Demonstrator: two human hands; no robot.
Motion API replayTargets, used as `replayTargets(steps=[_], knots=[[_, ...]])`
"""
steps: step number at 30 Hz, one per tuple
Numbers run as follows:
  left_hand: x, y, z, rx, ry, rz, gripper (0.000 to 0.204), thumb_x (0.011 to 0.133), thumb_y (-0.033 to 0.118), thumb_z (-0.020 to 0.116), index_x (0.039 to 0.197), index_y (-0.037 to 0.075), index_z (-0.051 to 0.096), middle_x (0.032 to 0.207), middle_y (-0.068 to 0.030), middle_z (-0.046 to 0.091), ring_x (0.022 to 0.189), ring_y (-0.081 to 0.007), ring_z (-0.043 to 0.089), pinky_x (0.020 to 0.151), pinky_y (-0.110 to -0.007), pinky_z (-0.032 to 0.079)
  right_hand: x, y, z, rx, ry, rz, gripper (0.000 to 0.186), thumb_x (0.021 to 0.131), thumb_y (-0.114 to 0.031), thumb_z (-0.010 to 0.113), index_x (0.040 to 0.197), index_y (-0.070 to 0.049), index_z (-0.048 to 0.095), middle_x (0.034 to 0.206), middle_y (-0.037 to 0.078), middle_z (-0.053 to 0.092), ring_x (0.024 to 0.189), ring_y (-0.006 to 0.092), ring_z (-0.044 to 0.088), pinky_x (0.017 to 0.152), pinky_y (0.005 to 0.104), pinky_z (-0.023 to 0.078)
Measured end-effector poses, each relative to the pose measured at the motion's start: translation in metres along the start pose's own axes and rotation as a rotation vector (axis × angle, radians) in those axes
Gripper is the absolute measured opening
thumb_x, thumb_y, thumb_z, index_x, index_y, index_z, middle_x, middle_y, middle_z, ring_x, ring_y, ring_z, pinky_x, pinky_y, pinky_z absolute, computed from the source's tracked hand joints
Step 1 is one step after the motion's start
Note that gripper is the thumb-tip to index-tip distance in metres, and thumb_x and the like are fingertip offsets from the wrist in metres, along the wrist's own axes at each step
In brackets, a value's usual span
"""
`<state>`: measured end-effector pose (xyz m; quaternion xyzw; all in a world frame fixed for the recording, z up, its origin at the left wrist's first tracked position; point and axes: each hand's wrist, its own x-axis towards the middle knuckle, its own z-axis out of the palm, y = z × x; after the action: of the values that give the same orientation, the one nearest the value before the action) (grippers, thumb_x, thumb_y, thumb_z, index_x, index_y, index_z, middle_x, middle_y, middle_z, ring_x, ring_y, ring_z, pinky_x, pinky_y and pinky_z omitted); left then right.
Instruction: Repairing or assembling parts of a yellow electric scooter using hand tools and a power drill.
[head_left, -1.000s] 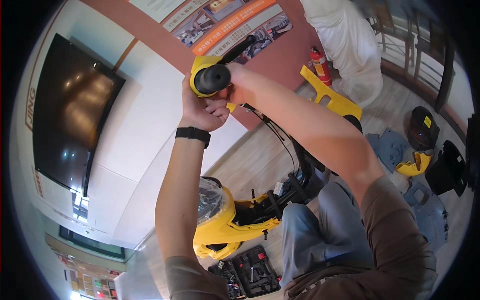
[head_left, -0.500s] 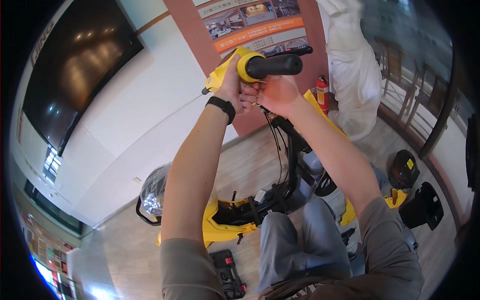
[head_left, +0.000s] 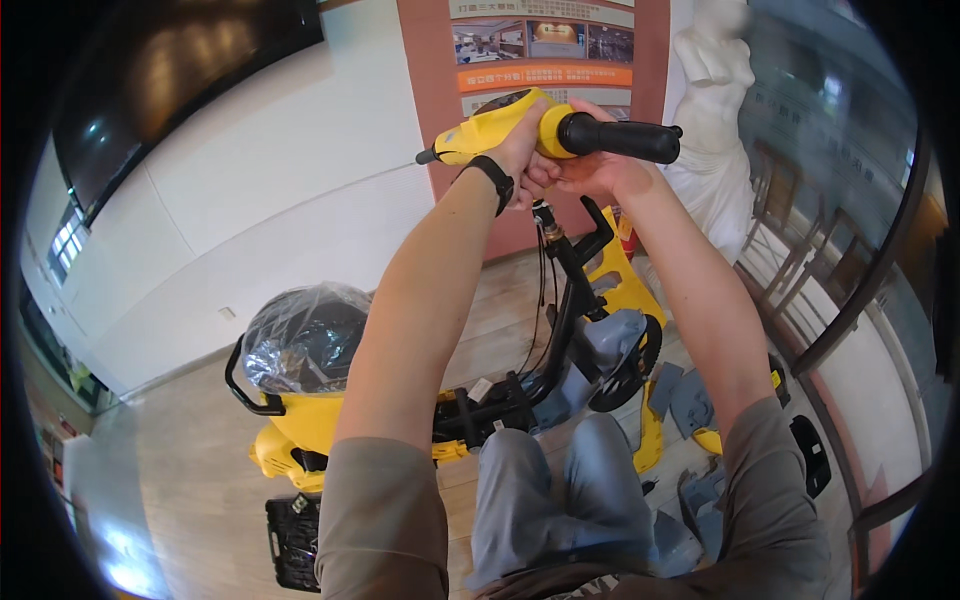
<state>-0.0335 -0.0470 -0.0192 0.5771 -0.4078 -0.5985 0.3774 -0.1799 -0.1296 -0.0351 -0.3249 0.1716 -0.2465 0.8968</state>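
A scooter's handlebar [head_left: 478,134], yellow-covered with a black rubber grip [head_left: 622,138] at its right end, is held up in front of me. My left hand [head_left: 522,155], wearing a black watch [head_left: 494,182], is closed around the yellow cover, its fingers curled beneath. My right hand [head_left: 598,174] cups the underside by the grip, with fingers showing over the far side. Both hands meet under the handlebar, and what lies between their fingertips is hidden. Below them rises the bare steering stem [head_left: 552,232], with thin black cables [head_left: 543,290]; whether it joins the handlebar is hidden.
The stripped scooter frame [head_left: 545,375] stands across my knees' front, with a plastic-wrapped part [head_left: 305,340] at its rear. Yellow and grey panels [head_left: 685,400] lie at right. An open tool case [head_left: 292,540] is on the floor at left. A white statue [head_left: 712,130] stands beyond.
My view has shifted, and the handlebar and both hands now sit farther right in it. The handlebar appears turned more side-on. Both hands keep their hold.
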Motion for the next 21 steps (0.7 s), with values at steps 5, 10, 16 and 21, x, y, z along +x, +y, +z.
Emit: replayTargets(steps=[5,10,16,21], knots=[[0.010,-0.002,-0.005,-0.001,-0.031,0.055,0.087,0.067,0.095,0.025,0.058,0.011,0.045,0.050,0.0073,0.028,0.040,-0.0046,0.017,0.042,-0.023,0.011,-0.001,-0.010,0.003,-0.102,-0.011,0.098,0.051,0.070,-0.044,0.077,0.101,-0.007,0.060,0.101,0.012,0.063,0.091,0.0296,0.059,0.087,0.0427,0.044],[0.003,-0.005,-0.004,-0.048,-0.036,0.081,0.087,0.068,0.094,0.029,0.060,0.010,0.048,0.050,0.0078,0.028,0.039,-0.0044,0.017,0.041,-0.022,0.012,-0.010,-0.001,0.024,-0.163,0.204,-0.015,0.052,0.071,-0.046,0.077,0.100,-0.007,0.060,0.100,0.013,0.063,0.089,0.0313,0.060,0.088,0.0432,0.043],[0.004,-0.074,0.008,-0.559,-0.251,0.279,0.065,0.079,0.077,0.047,0.070,0.013,0.043,0.058,0.0060,0.027,0.044,-0.0088,0.019,0.042,-0.024,0.017,0.001,-0.010,-0.001,-0.266,0.042,-0.095,0.052,0.077,-0.047,0.070,0.110,-0.007,0.062,0.109,0.014,0.065,0.095,0.0400,0.065,0.079,0.0464,0.050],[-0.019,-0.293,-0.023,-1.455,-0.034,0.135,0.036,0.088,0.042,0.056,0.075,0.010,0.046,0.064,0.0011,0.033,0.052,-0.0123,0.028,0.048,-0.027,0.026,0.017,-0.011,-0.011,0.044,0.071,0.054,0.069,0.084,-0.041,0.062,0.138,-0.005,0.039,0.142,0.019,0.043,0.130,0.0414,0.041,0.104,0.0472,0.034]])
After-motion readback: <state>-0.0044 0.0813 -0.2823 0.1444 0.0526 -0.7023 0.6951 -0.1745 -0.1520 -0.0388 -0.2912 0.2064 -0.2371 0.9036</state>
